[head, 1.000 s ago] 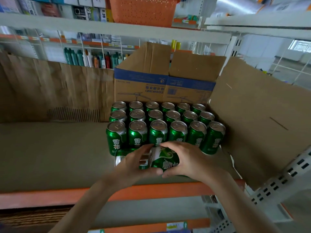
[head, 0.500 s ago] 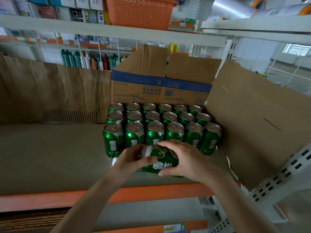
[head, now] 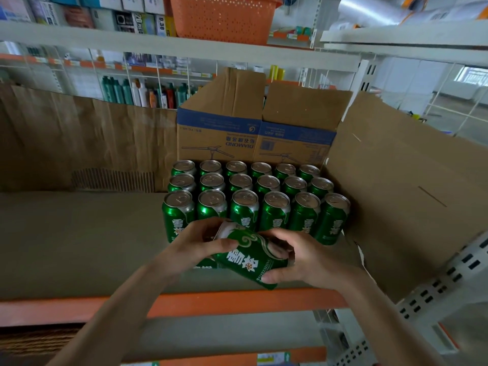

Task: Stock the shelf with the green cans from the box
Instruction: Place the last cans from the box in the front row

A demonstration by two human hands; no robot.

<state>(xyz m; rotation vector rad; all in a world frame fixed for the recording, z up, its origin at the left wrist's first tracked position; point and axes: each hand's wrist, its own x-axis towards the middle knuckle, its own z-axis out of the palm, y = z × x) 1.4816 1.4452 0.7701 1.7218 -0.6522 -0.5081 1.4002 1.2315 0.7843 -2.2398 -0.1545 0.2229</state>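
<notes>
Both hands are clamped on one green can (head: pixel 248 257), held just above the shelf (head: pixel 79 247) near its orange front edge, right of the middle. The can is tilted, with its long axis slanting from the silver lid at the upper left, toward the back of the shelf, to its base at the lower right, toward the person. The left hand (head: pixel 195 247) curls round the lid end and the right hand (head: pixel 311 260) wraps the base end. A second can (head: pixel 207 266) shows partly under the left hand; how it lies cannot be told. Behind them, upright cans (head: pixel 245 186) with silver lids stand in three rows of six toward the shelf's right end. At the back edge stands a cardboard box (head: pixel 253 143) with a blue band and raised flaps, its contents hidden.
</notes>
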